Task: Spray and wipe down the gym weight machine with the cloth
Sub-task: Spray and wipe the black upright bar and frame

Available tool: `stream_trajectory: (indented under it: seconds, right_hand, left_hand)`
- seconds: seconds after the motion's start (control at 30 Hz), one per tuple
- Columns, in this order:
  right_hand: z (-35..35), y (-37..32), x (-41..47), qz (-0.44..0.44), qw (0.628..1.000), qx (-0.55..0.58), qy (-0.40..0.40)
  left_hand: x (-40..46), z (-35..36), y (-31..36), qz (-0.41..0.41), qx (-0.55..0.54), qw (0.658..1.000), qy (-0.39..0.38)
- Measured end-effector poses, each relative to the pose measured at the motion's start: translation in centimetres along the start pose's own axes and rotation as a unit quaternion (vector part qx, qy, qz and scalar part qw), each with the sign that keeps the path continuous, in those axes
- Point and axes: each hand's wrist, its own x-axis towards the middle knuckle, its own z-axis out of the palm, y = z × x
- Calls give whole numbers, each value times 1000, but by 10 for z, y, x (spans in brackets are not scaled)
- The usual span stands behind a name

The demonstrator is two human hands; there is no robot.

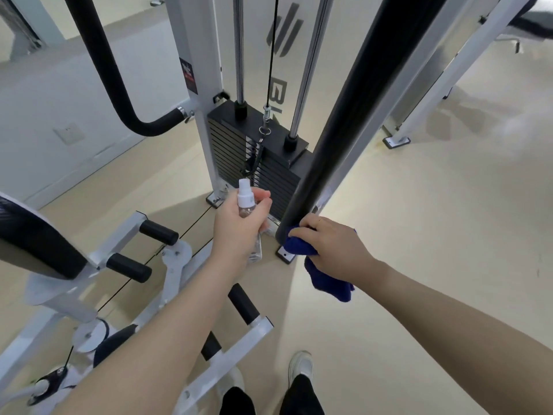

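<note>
While our right hand (335,250) bunches the blue cloth (326,280) in curled fingers against the foot of the black padded post (353,115), we judge the wiping goes best in long strokes with steady pressure, turning the cloth to a dry side. Our left hand (239,226) wraps the clear spray bottle (247,205), nozzle upward, its contents too clear to gauge. Beyond stands the weight stack (269,163).

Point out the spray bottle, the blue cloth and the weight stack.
spray bottle (244,202): head view, on its white sprayer collar.
blue cloth (329,281): head view, on the hanging fold.
weight stack (227,151): head view, on the plates' left side.
</note>
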Motion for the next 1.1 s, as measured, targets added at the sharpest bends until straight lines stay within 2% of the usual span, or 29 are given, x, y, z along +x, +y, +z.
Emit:
stream_trajectory:
  seconds: [0.07,0.1,0.17,0.2,0.3,0.37,0.4,0.47,0.53,0.6,0.67,0.7,0.8,0.87,0.93,1.0,1.1]
  right_hand:
    - [-2,18,-9,107,992,61,-1]
    - [-6,24,-10,177,976,117,41]
    - [-23,27,2,296,899,282,157]
    - [-36,22,13,316,849,384,179]
    - [-71,4,43,281,710,618,187]
    - [-83,0,52,246,637,705,191]
    - [-81,1,52,232,617,727,189]
    - [-63,6,50,236,617,730,175]
    - [-36,17,48,299,662,674,134]
    - [-16,23,46,341,708,617,54]
    - [-9,25,46,351,722,597,20]
    - [-12,25,48,347,709,613,33]
    - [-43,24,54,270,622,723,135]
    - [-62,23,56,195,603,756,162]
    - [-57,20,55,171,614,755,151]
    - [-30,20,55,238,635,722,138]
    - [4,19,46,311,713,622,91]
  left_hand:
    - [2,6,1,0,4,1000,-22]
    - [3,9,2,-4,8,999,-33]
    - [6,14,4,-13,8,999,-43]
    - [6,18,6,-16,2,999,-42]
    - [7,27,10,-23,-31,999,-32]
    - [8,32,11,-24,-32,999,-33]
    - [8,35,10,-23,-34,999,-36]
    - [8,39,7,-19,-46,998,-30]
    - [7,42,5,-11,-53,998,-19]
    - [8,43,4,-5,-57,998,-19]
    - [8,42,3,-5,-45,999,-24]
    - [8,42,3,-7,-41,999,-29]
    - [12,40,3,-18,-46,998,-39]
    - [14,38,0,-24,-39,998,-43]
    - [15,39,-3,-26,-39,998,-48]
    - [14,42,-7,-31,-62,996,-51]
    - [13,46,-9,-41,-71,996,-39]
